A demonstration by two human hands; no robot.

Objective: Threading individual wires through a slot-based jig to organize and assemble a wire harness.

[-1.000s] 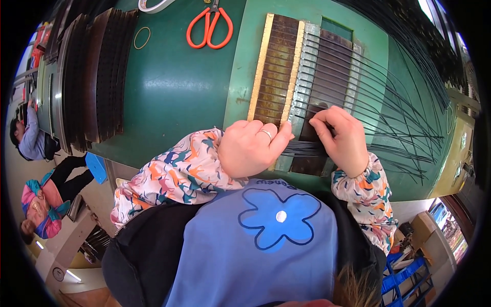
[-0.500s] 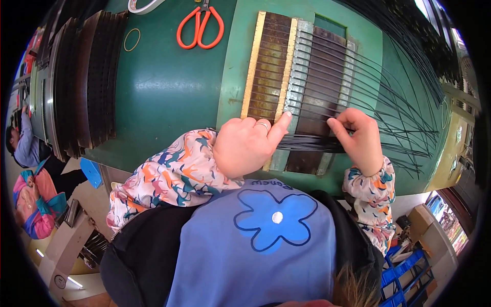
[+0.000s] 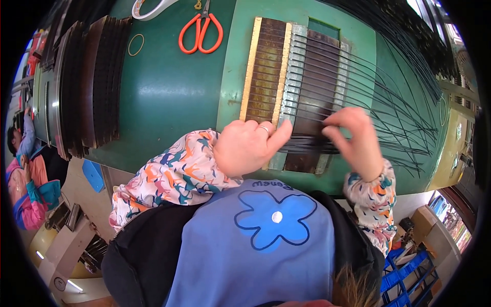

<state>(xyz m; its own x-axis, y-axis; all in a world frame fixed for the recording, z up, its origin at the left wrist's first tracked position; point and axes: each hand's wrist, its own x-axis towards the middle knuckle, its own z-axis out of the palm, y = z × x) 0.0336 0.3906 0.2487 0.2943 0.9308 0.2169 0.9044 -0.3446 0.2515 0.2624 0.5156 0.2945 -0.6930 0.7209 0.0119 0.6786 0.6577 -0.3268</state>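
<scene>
In front of me lies a slotted metal fixture [image 3: 299, 77] with a row of thin black wires [image 3: 319, 84] laid side by side across it. My left hand [image 3: 248, 146] rests on its near left part, fingers curled and the index finger stretched toward the wires' left ends. A loose bundle of black wires [image 3: 307, 145] runs out from beside that hand; what its curled fingers hold is hidden. My right hand [image 3: 357, 135], a little blurred, is over the fixture's right side. Its thumb and forefinger are nearly together at a black wire by the row's near end.
Red-handled scissors [image 3: 200, 33], a tape roll [image 3: 151, 7] and a rubber band [image 3: 136, 45] lie on the green table [image 3: 169, 110]. Dark slotted plates [image 3: 89, 84] stand stacked at left. Long wires [image 3: 404, 110] fan out to the right. Another person [image 3: 33, 174] sits far left.
My right hand has shifted slightly left and down, toward the loose bundle. The left index finger has moved slightly. The whole view has tilted a little, and the person at far left has moved.
</scene>
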